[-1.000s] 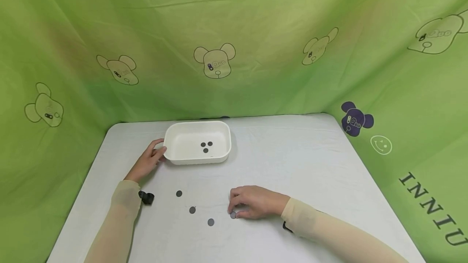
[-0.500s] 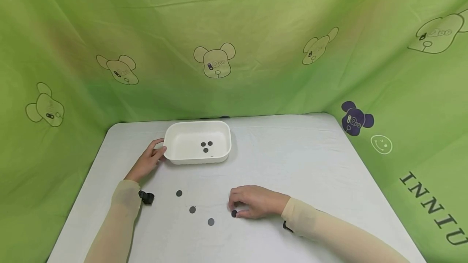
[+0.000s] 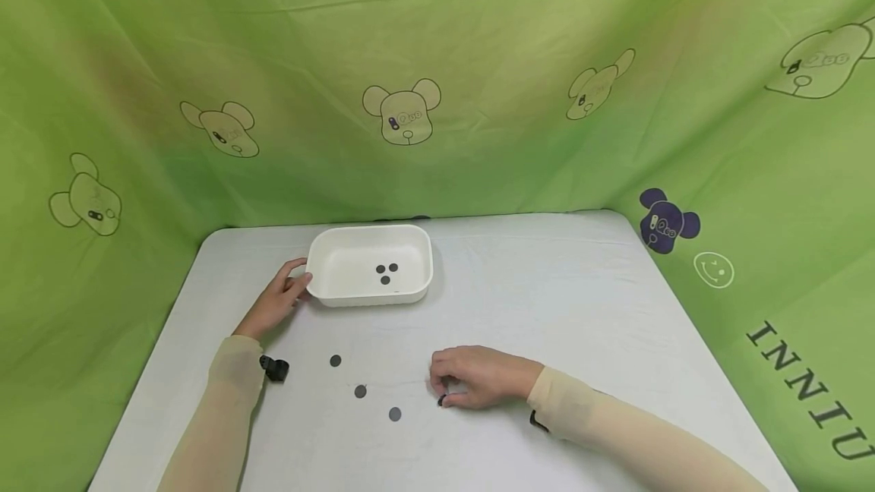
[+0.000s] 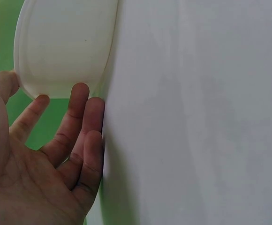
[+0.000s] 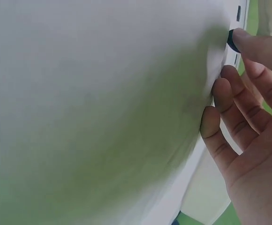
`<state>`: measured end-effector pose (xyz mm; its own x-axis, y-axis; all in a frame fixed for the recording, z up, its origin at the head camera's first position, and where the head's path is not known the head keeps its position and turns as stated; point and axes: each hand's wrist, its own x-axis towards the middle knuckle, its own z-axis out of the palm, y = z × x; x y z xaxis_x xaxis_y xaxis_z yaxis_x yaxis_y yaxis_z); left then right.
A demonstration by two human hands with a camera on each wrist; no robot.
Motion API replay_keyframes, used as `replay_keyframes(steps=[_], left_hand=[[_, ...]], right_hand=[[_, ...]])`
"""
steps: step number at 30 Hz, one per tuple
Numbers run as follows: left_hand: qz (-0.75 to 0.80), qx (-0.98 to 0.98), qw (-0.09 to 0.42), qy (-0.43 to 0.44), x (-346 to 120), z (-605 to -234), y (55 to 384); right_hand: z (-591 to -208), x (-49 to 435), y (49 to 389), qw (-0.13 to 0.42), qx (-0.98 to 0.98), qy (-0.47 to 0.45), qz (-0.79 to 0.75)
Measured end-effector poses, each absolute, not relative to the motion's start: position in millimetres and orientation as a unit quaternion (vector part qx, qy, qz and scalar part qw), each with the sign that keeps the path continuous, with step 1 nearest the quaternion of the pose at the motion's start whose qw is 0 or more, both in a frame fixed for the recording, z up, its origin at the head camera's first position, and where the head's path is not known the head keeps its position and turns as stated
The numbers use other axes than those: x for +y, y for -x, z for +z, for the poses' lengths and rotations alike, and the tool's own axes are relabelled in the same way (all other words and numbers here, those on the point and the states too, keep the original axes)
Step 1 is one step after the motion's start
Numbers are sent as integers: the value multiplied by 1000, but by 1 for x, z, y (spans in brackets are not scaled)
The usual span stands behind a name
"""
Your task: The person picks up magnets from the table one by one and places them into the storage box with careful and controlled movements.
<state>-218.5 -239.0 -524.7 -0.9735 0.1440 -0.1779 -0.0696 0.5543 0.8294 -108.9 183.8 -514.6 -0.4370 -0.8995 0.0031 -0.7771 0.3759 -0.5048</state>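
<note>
With the thumb at the rim and fingertips against the end wall, my left hand [image 3: 276, 301] holds the left end of a white plastic tub [image 3: 369, 299]. Three small dark discs [image 3: 386, 280] lie inside it. My right hand [image 3: 481, 378] pinches another small black disc [image 3: 440, 401] just at the tabletop, tilted almost edge-on. In the right wrist view that disc [image 5: 233, 41] shows beside the thumb tip, and the other fingers are loosely bent. Left of this hand lie three loose discs: a near one [image 3: 395, 414], a middle one [image 3: 360, 392] and a far one [image 3: 336, 361].
A white cloth covers the table [image 3: 547, 310]. Green curtains [image 3: 478, 165] with printed bear heads stand close along the back and both sides. A black wrist device [image 3: 275, 369] sits at the left sleeve, and part of another [image 3: 538, 421] shows under the right.
Between my right thumb and finger the disc has tipped up from flat to nearly edge-on, and the hand has shifted very slightly right. The left hand and tub stay put.
</note>
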Motion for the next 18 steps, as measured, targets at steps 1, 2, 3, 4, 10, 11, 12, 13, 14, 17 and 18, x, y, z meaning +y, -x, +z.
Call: replay_keyframes(steps=[1, 2, 3, 4, 10, 11, 12, 13, 14, 17, 18], left_hand=[[473, 874, 114, -20, -239, -525, 219], [473, 873, 114, -19, -239, -525, 219], [473, 873, 115, -17, -239, -524, 219], [473, 873, 116, -16, -239, -524, 219], [471, 874, 118, -12, -238, -523, 219], [471, 874, 117, -12, -238, -523, 218], [470, 875, 117, -13, -238, -522, 218], [470, 875, 118, -13, -238, -522, 218], [470, 875, 118, -14, -237, -522, 218], [470, 874, 117, -15, -237, -522, 218], [470, 875, 118, -15, -237, -522, 218]], right_hand=[[-514, 184, 109, 139, 817, 513, -224], [-514, 184, 110, 141, 816, 513, -225], [-513, 183, 110, 143, 816, 513, -226], [-513, 183, 110, 145, 816, 512, -228], [-513, 183, 112, 150, 814, 506, -242], [-513, 183, 113, 150, 814, 505, -245], [-513, 182, 113, 150, 814, 503, -249], [-512, 183, 113, 149, 814, 501, -252], [-512, 183, 114, 151, 815, 498, -255], [-510, 183, 116, 157, 820, 483, -265], [-510, 183, 118, 160, 822, 477, -268]])
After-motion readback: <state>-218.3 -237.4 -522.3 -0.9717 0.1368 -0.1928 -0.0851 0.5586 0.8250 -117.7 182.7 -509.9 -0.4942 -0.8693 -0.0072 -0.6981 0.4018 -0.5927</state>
